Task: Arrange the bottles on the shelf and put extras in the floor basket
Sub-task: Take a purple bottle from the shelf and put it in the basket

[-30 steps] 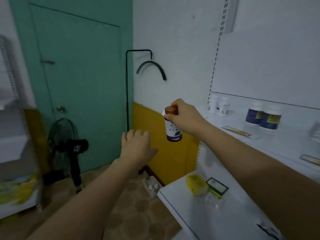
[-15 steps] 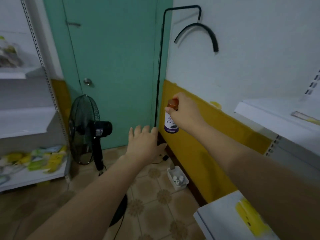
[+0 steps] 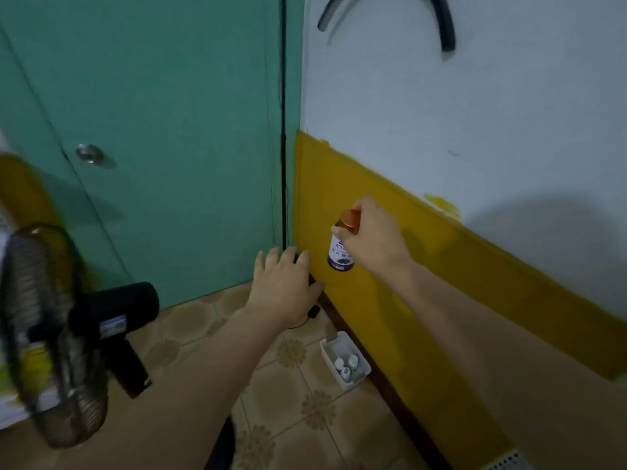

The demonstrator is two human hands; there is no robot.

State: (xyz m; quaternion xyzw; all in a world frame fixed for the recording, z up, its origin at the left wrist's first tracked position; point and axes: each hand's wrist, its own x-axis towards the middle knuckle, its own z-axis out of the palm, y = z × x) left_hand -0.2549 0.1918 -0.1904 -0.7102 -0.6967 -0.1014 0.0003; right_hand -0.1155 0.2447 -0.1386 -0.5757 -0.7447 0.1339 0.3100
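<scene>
Right hand (image 3: pixel 373 242) grip closed on the bottle (image 3: pixel 341 256) just under its cap (image 3: pixel 350 221), so it hangs upright for a drop-in, high above the basket (image 3: pixel 328 356), probably an extra bound for it; left hand (image 3: pixel 285 286) spread, empty, above-left of basket.

Hidden under gripping right hand (image 3: pixel 373 242): shoulder and upper label of bottle (image 3: pixel 341 257); print unreadable. Below grip, in floor basket (image 3: pixel 358 381): items too small to identify. Far left of grip: fan (image 3: pixel 51 334) blurred, edge-cropped.
</scene>
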